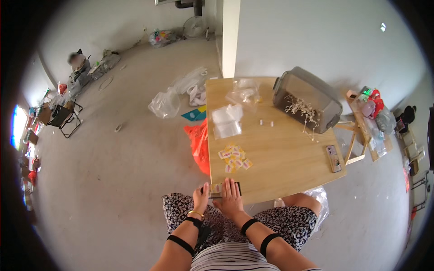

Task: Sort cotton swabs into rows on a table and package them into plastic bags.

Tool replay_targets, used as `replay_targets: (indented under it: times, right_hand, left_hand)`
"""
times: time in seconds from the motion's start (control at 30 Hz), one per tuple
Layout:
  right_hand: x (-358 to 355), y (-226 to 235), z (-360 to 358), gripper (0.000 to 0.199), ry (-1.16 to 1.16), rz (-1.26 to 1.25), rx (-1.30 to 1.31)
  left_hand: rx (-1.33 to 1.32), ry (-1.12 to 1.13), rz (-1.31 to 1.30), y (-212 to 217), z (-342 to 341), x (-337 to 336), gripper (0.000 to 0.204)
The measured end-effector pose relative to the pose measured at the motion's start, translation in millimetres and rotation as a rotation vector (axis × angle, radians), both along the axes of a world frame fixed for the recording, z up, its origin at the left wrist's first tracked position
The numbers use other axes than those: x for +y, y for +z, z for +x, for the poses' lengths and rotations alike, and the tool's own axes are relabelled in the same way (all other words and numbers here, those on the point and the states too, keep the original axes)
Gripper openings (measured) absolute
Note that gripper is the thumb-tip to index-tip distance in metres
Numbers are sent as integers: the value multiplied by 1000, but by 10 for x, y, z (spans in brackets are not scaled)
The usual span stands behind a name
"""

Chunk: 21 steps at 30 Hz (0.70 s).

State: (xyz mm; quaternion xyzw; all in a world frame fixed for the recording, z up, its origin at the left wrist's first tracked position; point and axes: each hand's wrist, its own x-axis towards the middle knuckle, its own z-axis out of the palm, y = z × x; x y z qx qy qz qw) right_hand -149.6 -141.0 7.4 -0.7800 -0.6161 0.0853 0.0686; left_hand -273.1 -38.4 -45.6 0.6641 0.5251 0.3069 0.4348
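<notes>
On the wooden table (280, 158), the right hand (231, 197) lies flat, fingers spread, over a dark tool (226, 189) at the near edge; the left hand (201, 198) grips the tool's left end, perhaps pinching a small packet. Just beyond the tool sits a heap of packets (234, 159), with clear bags (227, 120) farther back. A tipped grey bin (306, 100) at the far right corner spills pale sticks (302, 109). A phone (334, 158) lies right of the heap.
</notes>
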Motion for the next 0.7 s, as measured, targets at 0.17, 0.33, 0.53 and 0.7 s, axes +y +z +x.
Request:
replay_targets:
  times: [0.17, 0.33, 0.53, 0.7]
  right_hand:
    - [-44, -43, 293, 81, 50, 50, 143]
    - [-484, 41, 1008, 51, -221, 221, 237]
    - [-1059, 4, 1824, 46, -570, 331, 135]
    - [-1124, -28, 2526, 48, -666, 327, 102]
  left_hand:
    - [10, 42, -399, -109, -205, 232, 51]
    - [-23, 47, 93, 203, -377, 94, 48]
    - [89, -303, 464, 973, 299, -327, 42]
    - [234, -778, 576, 756, 902, -479, 52]
